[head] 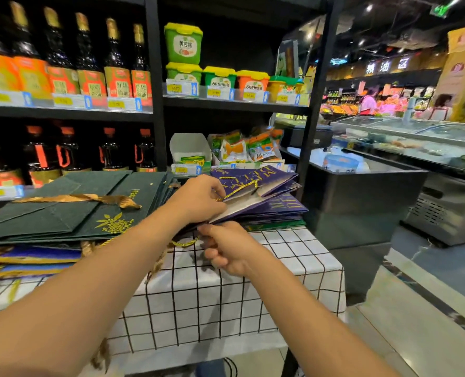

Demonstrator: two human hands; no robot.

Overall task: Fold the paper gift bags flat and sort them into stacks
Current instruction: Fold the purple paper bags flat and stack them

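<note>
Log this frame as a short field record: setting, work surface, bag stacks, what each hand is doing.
setting: shop aisle, shelves of bottles and tubs behind the table
surface: table with grid-pattern cloth
green stack: flat dark green bags with gold ribbon, on the left
purple stack: purple bags with gold lettering, on the right
top purple bag: partly folded, not yet flat
left hand: pinches the bag's gold cord handle
right hand: at the near edge of the purple stack; grip unclear

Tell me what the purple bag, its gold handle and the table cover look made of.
Purple bag: paper or thin card, matte, creased flat with gold print. Gold handle: twisted cord, slightly shiny. Table cover: likely soft cloth or vinyl, white with black grid, draping over the edge.
</note>
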